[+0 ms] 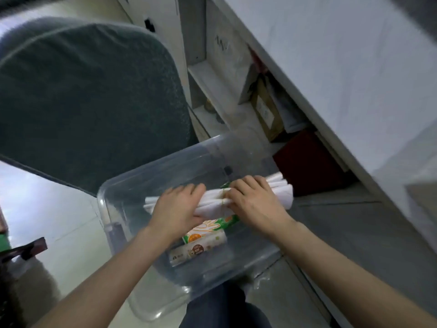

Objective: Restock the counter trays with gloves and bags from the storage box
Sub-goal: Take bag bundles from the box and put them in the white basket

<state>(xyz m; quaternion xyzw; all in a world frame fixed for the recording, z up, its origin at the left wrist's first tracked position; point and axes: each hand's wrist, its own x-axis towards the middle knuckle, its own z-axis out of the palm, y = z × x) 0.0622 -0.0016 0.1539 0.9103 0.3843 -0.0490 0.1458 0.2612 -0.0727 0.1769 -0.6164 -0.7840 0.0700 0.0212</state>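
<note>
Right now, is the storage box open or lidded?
Open: no lid on the storage box; left hand and right hand grip a white bundle over it.

Both hands (pixel 176 207) (pixel 254 200) gripping white bag bundle (pixel 214 201), over clear storage box (pixel 113 192)

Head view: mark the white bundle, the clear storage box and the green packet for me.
white bundle (pixel 214 199): head view, on its exposed middle.
clear storage box (pixel 179 162): head view, on its far wall.
green packet (pixel 212 226): head view, on the printed face just below the bundle.
</note>
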